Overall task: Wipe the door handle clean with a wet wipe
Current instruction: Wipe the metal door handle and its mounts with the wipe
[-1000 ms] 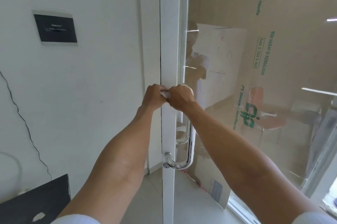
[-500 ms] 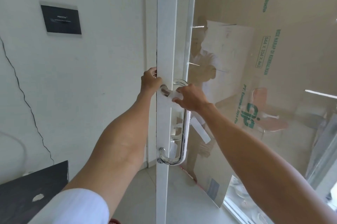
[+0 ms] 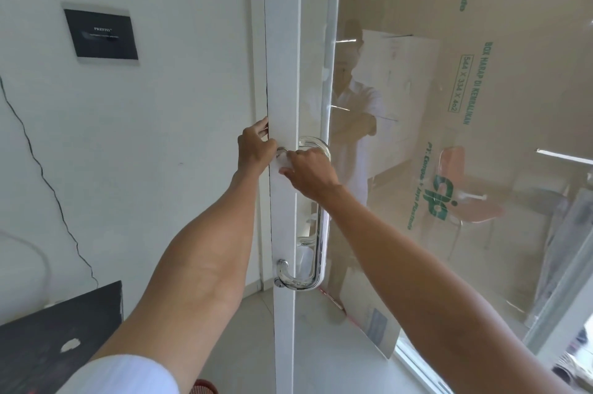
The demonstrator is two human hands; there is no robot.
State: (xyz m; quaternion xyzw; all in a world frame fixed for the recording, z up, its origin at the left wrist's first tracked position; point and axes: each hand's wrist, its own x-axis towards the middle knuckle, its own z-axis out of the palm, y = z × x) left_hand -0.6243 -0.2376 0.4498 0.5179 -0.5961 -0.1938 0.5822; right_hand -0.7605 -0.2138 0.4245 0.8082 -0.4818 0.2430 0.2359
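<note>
Seen from a head-worn camera looking forward and down, two bare forearms reached out toward the white frame (image 3: 282, 72) of a glass door. A curved chrome pull handle (image 3: 321, 239) was fixed to that frame, its bar running vertically from an upper mount near the hands down to a lower mount (image 3: 281, 265) close to the floor. The left hand (image 3: 255, 149) rested against the left edge of the frame beside the upper mount, fingers loosely curled and holding nothing that could be seen. The right hand (image 3: 309, 174) was closed around a white wet wipe (image 3: 282, 164), pinching it against the top end of the handle where it met the frame; only a small crumpled part of the wipe showed between the two hands, which nearly touched. To the left was a white wall carrying a small black plaque (image 3: 101, 34) with silver edges and a thin dark cable (image 3: 38, 166) trailing down it. A dark surface (image 3: 57, 336) sat in the near-left corner. Through the glass on the right stood brown cardboard with green printing (image 3: 462, 79), and a red chair (image 3: 462, 194) was faintly visible there. The glass also reflected a person in a white shirt.
</note>
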